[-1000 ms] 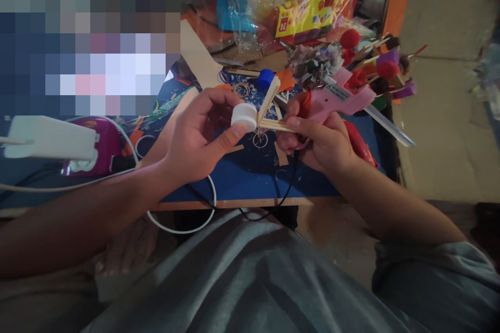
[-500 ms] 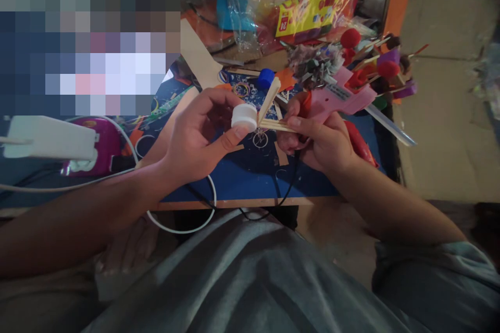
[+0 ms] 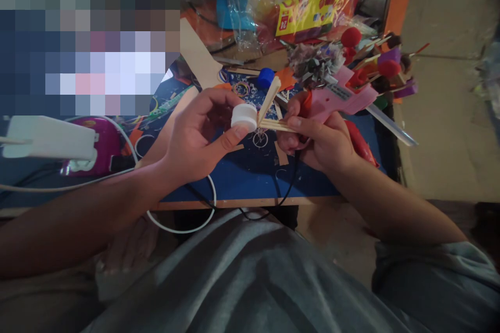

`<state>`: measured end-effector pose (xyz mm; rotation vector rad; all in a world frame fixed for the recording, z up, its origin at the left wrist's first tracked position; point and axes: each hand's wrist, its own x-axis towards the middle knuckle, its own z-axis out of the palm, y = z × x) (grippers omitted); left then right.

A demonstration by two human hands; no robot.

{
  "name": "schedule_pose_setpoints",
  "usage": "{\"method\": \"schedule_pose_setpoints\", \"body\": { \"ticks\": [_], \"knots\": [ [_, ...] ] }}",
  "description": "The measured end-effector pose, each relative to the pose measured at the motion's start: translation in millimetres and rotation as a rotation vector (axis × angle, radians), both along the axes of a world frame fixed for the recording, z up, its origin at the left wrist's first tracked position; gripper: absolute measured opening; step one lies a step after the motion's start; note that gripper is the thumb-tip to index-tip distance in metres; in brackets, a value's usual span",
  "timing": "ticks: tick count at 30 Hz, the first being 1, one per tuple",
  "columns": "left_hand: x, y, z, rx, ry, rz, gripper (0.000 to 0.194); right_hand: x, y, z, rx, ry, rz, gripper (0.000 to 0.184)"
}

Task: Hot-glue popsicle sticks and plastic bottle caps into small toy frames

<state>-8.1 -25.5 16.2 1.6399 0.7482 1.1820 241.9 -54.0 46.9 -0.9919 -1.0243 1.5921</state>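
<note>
White cap [image 3: 244, 117]: clamped between thumb and fingers of the left hand [image 3: 197, 132] over the blue table [image 3: 250, 184], against wooden sticks [image 3: 273, 124] gripped, along with a pink glue gun [image 3: 332, 104], by the right hand [image 3: 326, 140].

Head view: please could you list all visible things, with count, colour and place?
White cap: one or two, white, left hand
Wooden sticks: several, pale, beside white cap
Glue gun: one, pink, right hand
Glue stick: one, clear, in glue gun
Blue cap: one, blue, on table
Red balls: at least two, red, upper right
Packet: one, yellow label, top centre
Power socket: one, magenta, left
Adapter: one, white, at power socket
Cables: several, white and black, front
Cardboard: some, brown, right
Table: one, blue, centre
Small scraps: many, mixed colours, on table
Shirt: one, grey, bottom
Left hand: one, bare, centre-left
Right hand: one, bare, centre-right
</note>
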Motion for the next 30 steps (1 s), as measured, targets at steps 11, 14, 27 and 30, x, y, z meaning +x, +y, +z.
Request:
{"method": "schedule_pose_setpoints", "body": {
  "ticks": [11, 14, 27, 30],
  "knots": [
    [1.2, 0.1, 0.3, 0.022, 0.017, 0.019, 0.045, -1.5, -0.2, 1.3, -0.016, 0.021, -0.003, 0.060],
    [1.9, 0.0, 0.0, 0.024, 0.012, 0.023, 0.045, -2.0, -0.2, 1.9, -0.026, 0.028, -0.008, 0.061],
    [2.5, -1.9, 0.7, -0.010, 0.007, 0.012, 0.047, -2.5, -0.7, 2.7, -0.004, 0.016, -0.004, 0.057],
    [3.3, -1.2, -0.7, -0.007, -0.005, 0.011, 0.049, -2.3, -1.1, 3.3, -0.013, 0.001, -0.012, 0.059]
  ]
}}
